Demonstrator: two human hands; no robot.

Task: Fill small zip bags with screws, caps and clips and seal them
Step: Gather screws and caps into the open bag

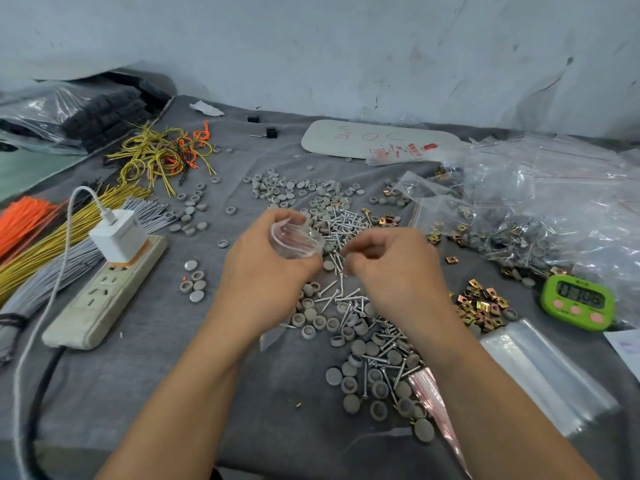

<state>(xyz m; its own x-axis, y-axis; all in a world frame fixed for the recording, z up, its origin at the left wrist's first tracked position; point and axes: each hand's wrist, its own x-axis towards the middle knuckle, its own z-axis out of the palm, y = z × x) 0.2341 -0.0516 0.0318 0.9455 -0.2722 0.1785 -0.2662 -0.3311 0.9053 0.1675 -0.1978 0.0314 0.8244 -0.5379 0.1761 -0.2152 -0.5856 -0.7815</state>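
In the head view, the left hand (pixel 263 271) is gripping a small clear red-lined zip bag (pixel 294 237) above the grey cloth surface (pixel 173 375), while the right hand (pixel 391 265) beside it is curling over silver screws (pixel 343 223), its pinch hidden, so screws are probably risking to miss the crumpled mouth.

Showing shiny metal in the centre screws (pixel 341 225), matt grey plastic in the caps (pixel 334 375), glossy clear film in the zip bag (pixel 294 237), grey cloth over the table (pixel 156 393).

Grey-clothed table (pixel 138 393), screws (pixel 341 225) heaped centre, grey caps (pixel 349 379) scattered among them, brass clips (pixel 479 306) right, power strip (pixel 104 296) and wire bundles (pixel 52 237) left, green timer (pixel 576 303) far right
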